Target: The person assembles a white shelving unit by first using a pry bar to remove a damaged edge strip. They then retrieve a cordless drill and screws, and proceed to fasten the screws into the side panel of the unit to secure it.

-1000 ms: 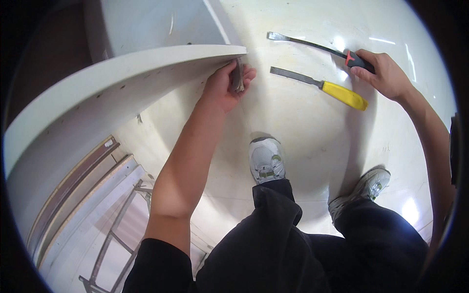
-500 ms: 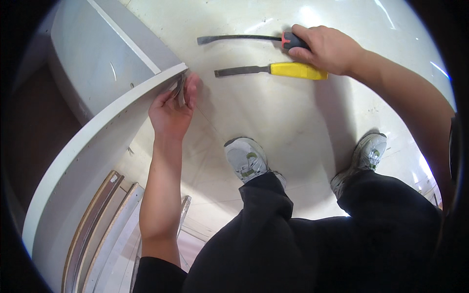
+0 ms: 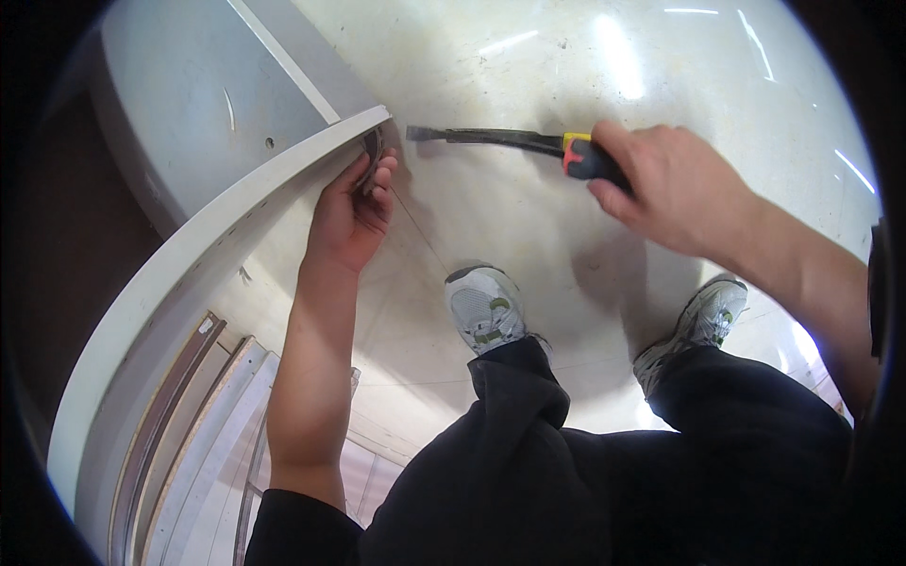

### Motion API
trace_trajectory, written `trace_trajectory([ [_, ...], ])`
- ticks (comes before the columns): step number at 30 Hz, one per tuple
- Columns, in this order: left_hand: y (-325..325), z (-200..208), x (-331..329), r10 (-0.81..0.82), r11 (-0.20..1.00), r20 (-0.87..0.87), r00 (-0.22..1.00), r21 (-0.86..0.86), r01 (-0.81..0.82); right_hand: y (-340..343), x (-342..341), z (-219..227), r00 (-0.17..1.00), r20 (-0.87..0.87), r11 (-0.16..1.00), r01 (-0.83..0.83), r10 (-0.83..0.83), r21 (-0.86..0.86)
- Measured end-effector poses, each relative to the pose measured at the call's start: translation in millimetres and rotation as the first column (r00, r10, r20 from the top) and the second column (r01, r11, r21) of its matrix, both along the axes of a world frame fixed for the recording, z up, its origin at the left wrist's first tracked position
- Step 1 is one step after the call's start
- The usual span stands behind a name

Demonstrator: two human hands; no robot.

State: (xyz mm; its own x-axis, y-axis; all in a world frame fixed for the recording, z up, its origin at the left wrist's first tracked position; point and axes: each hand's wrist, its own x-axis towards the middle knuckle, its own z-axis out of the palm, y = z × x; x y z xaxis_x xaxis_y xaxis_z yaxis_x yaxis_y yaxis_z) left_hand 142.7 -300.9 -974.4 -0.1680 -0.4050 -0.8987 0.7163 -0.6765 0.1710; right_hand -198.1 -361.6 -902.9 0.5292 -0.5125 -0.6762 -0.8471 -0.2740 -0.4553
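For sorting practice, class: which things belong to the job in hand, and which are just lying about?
Likely the job:
pry bar in right hand
dark piece in left hand
white panel beside it

Apparently lying about:
boards, lower left
yellow tool, mostly hidden behind the bar

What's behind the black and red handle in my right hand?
A bit of yellow handle shows just above; the rest is covered by the black and red handle and right hand.

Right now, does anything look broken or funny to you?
Yes: the grey panel beyond the white board by the left hand has a pale curved mark, maybe a scratch, and a small dark spot. They look odd because the face around them is mostly plain. The board's bend is probably just the wide view.
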Motion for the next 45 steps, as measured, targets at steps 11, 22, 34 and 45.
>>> trace_trajectory([
  [11,-13.4,3.6,0.3,0.194,0.981,-0.060,0.979,0.016,-0.193,35.8,22.7,-6.9,0.935,0.273,0.972,0.236,-0.225,-0.007],
  [22,-6.5,19.4,-0.1,0.130,0.991,-0.034,0.991,0.021,-0.129,113.5,44.3,-48.9,0.825,0.232,0.856,0.494,-0.516,0.150],
  [34,-9.1,14.2,-0.5,0.146,0.989,-0.113,0.983,0.022,-0.145,149.2,69.6,-48.3,0.509,0.221,0.553,0.727,-0.832,0.408],
  [45,-9.7,16.0,0.7,0.138,0.990,-0.103,0.985,0.028,-0.135,128.8,106.4,-5.2,0.255,-0.290,-0.150,0.456,-0.922,0.877],
])
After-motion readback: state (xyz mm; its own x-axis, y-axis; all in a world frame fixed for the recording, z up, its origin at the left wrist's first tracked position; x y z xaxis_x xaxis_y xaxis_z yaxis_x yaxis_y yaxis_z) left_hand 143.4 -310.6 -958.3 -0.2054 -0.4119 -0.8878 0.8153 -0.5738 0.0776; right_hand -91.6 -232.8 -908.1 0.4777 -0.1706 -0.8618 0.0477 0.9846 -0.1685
